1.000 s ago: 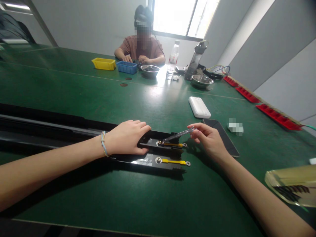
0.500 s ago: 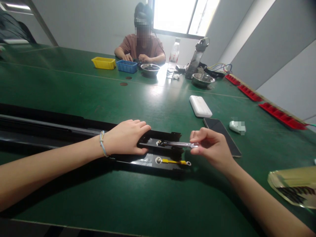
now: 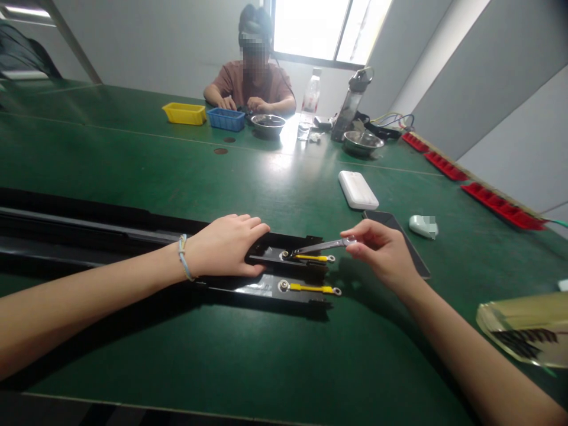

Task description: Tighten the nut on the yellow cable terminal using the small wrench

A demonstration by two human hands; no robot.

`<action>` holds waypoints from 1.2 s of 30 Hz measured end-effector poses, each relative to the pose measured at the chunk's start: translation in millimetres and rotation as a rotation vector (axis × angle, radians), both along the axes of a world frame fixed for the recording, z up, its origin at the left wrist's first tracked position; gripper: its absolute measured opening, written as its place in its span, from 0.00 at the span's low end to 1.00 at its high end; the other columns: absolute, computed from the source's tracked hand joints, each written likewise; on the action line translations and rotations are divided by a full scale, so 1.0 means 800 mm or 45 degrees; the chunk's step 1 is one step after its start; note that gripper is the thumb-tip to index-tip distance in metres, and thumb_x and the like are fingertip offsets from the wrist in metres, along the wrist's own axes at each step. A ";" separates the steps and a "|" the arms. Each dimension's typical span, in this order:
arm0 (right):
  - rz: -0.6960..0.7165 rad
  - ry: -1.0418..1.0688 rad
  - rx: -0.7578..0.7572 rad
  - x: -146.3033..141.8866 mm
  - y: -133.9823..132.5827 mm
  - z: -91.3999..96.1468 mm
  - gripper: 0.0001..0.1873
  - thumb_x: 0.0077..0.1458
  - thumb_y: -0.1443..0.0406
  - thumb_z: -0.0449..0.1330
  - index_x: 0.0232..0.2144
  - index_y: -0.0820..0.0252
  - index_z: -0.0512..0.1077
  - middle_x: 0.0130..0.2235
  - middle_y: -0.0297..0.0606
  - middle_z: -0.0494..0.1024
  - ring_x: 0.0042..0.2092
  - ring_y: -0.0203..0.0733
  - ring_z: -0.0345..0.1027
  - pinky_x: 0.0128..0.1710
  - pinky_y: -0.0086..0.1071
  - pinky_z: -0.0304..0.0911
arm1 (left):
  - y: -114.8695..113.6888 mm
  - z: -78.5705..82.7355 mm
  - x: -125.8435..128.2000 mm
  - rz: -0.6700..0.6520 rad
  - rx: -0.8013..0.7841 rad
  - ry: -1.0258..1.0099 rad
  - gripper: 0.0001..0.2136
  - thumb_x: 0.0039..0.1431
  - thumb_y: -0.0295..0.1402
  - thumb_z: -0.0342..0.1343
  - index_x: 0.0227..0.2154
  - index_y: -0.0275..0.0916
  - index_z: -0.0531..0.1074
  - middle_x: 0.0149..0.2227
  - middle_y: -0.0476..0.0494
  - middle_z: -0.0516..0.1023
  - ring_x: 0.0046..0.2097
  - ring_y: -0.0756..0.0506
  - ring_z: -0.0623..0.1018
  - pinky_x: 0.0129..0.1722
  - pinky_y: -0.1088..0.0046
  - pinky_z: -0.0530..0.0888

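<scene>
My left hand point(image 3: 231, 245) grips the upper of two long black metal rails point(image 3: 137, 234) near its right end, thumb on the near side and fingers over the far side. Pinched in my right hand point(image 3: 377, 248) is a silver wrench point(image 3: 323, 245). It slants down to the left, its far end by a nut point(image 3: 284, 255) in that rail. Below the wrench, a yellow ground wire point(image 3: 313, 258) with a ring terminal runs from the nut. A second yellow wire point(image 3: 310, 288) is bolted in the nearer rail.
A black phone point(image 3: 399, 236), white power bank point(image 3: 358, 190) and pale earbud case point(image 3: 423, 226) lie beyond my right hand. A yellow transparent pouch point(image 3: 523, 328) is at right. Across the green table sits a person behind yellow point(image 3: 184, 114) and blue bins point(image 3: 226, 119) and a metal bowl point(image 3: 268, 124).
My right hand has raised the wrench's outer end, so the yellow wire beneath it now shows. My left hand keeps its hold on the rail.
</scene>
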State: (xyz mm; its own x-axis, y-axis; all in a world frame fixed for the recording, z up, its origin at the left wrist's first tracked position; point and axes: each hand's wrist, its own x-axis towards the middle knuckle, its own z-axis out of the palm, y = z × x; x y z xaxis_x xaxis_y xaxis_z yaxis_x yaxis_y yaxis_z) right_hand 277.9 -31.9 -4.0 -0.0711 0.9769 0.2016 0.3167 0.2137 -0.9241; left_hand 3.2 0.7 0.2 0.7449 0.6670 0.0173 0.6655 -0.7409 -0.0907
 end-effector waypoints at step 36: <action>0.019 0.046 0.027 -0.008 -0.010 0.003 0.12 0.32 0.62 0.72 0.17 0.59 0.72 0.15 0.29 0.65 0.23 0.35 0.61 0.25 0.31 0.59 | 0.001 -0.002 0.000 0.004 -0.002 -0.009 0.24 0.50 0.48 0.54 0.46 0.36 0.66 0.39 0.41 0.73 0.39 0.41 0.74 0.40 0.65 0.70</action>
